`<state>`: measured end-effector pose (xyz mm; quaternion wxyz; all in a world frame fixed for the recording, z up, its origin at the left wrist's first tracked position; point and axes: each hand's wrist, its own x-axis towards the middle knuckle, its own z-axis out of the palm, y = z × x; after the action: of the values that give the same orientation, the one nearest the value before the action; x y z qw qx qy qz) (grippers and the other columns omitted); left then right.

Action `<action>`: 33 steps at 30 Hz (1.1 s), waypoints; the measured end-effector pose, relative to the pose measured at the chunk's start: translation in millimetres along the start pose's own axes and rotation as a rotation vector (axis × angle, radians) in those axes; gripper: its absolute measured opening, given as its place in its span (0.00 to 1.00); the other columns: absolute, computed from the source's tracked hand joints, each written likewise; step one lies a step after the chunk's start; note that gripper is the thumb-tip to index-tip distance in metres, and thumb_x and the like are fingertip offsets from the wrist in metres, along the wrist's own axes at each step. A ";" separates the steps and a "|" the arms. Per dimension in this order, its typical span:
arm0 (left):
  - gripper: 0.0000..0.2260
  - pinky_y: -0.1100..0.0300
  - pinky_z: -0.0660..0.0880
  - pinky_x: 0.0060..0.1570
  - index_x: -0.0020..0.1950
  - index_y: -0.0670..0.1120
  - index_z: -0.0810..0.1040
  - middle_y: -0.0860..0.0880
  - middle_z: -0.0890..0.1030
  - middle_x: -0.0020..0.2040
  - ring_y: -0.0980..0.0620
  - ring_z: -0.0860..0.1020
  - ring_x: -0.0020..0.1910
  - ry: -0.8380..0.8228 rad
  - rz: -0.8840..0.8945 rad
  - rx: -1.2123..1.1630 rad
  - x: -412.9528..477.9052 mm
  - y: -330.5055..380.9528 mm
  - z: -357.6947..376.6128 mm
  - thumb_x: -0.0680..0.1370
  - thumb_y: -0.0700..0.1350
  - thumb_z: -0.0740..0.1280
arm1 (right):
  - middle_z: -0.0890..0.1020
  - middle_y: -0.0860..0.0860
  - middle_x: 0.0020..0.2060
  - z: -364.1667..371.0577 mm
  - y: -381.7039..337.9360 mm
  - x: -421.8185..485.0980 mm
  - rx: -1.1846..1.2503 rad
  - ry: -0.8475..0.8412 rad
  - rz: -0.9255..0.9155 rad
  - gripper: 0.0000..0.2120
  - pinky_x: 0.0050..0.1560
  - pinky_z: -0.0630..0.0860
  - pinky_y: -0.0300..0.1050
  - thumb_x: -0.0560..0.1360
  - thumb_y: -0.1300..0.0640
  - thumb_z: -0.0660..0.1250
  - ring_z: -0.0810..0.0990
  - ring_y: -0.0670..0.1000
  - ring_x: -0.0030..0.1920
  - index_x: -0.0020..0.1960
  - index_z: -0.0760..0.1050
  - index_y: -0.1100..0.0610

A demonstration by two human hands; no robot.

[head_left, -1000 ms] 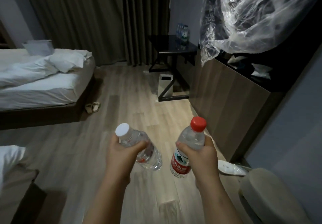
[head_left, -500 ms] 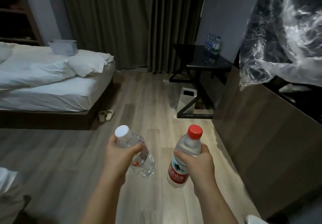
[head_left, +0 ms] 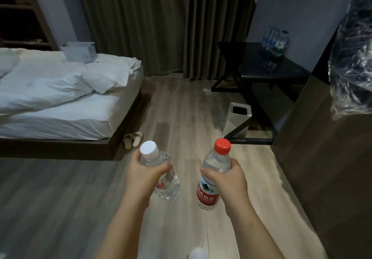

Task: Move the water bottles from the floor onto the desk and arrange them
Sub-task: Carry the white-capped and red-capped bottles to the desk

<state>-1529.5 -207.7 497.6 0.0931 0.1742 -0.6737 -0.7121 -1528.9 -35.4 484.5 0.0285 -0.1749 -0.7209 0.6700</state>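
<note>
- While held over the floor [head_left: 181,107], a tilted white-capped bottle [head_left: 169,182] sat gripped in the left hand [head_left: 141,178], a red-capped bottle [head_left: 208,192] in the right hand [head_left: 229,180].
- The desk [head_left: 259,67] stood far right, other bottles [head_left: 275,39] on it.
- Best set upright beside those.

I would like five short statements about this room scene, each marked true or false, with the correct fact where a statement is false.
1. The left hand grips a white-capped bottle. True.
2. The right hand grips a bottle with a blue cap. False: it grips the red-capped bottle.
3. Several bottles stand on the dark desk. True.
4. The waste bin stands on the bed. False: it stands on the floor, by the desk's frame.
5. A pair of slippers lies on the floor by the bed. True.
</note>
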 end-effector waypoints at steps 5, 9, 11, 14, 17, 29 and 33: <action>0.27 0.60 0.72 0.34 0.53 0.48 0.75 0.48 0.81 0.45 0.49 0.79 0.44 -0.008 0.003 0.025 90.1 7.9 39.0 0.56 0.39 0.75 | 0.82 0.49 0.42 24.8 -16.0 95.6 0.038 -0.023 -0.004 0.17 0.48 0.79 0.49 0.62 0.58 0.76 0.82 0.50 0.44 0.46 0.74 0.49; 0.24 0.51 0.78 0.43 0.50 0.50 0.76 0.48 0.81 0.46 0.47 0.80 0.47 -0.010 -0.026 0.077 172.3 19.0 82.6 0.56 0.40 0.76 | 0.82 0.48 0.41 37.9 -41.1 183.9 0.039 -0.030 -0.019 0.17 0.45 0.78 0.47 0.61 0.59 0.76 0.82 0.50 0.43 0.46 0.74 0.49; 0.24 0.50 0.78 0.47 0.48 0.51 0.75 0.48 0.81 0.47 0.47 0.80 0.48 0.007 -0.030 0.093 209.8 29.6 104.4 0.53 0.43 0.74 | 0.82 0.48 0.41 45.5 -57.4 226.6 0.026 -0.033 -0.024 0.19 0.46 0.78 0.47 0.61 0.59 0.77 0.82 0.49 0.44 0.47 0.74 0.48; 0.26 0.63 0.76 0.29 0.48 0.51 0.75 0.47 0.81 0.47 0.47 0.79 0.46 0.006 -0.031 0.062 260.8 40.3 134.6 0.52 0.44 0.73 | 0.82 0.48 0.41 56.1 -77.6 286.1 0.020 -0.041 -0.050 0.19 0.49 0.79 0.50 0.61 0.58 0.77 0.82 0.50 0.44 0.47 0.74 0.49; 0.32 0.63 0.73 0.29 0.51 0.50 0.75 0.47 0.82 0.47 0.46 0.80 0.46 0.019 -0.025 0.069 306.9 43.0 157.3 0.46 0.48 0.72 | 0.82 0.48 0.41 66.6 -86.8 333.7 0.011 -0.041 -0.059 0.18 0.51 0.79 0.52 0.61 0.58 0.77 0.82 0.50 0.44 0.45 0.73 0.48; 0.35 0.43 0.78 0.54 0.54 0.51 0.75 0.48 0.82 0.49 0.45 0.81 0.50 -0.024 -0.053 0.105 537.6 44.8 244.5 0.46 0.51 0.73 | 0.83 0.48 0.44 130.0 -120.1 540.6 -0.009 0.055 -0.020 0.22 0.53 0.79 0.52 0.62 0.57 0.77 0.82 0.51 0.46 0.52 0.75 0.51; 0.30 0.53 0.76 0.49 0.55 0.50 0.75 0.49 0.81 0.48 0.47 0.79 0.49 -0.090 -0.028 0.163 615.2 66.2 279.3 0.54 0.44 0.75 | 0.83 0.49 0.43 154.0 -145.8 614.0 0.017 0.104 -0.026 0.19 0.54 0.79 0.55 0.61 0.58 0.77 0.83 0.52 0.46 0.50 0.75 0.50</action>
<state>-2207.8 -179.7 496.6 0.0384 0.1585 -0.7303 -0.6634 -2177.9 -10.3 492.7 0.0760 -0.1999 -0.7149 0.6657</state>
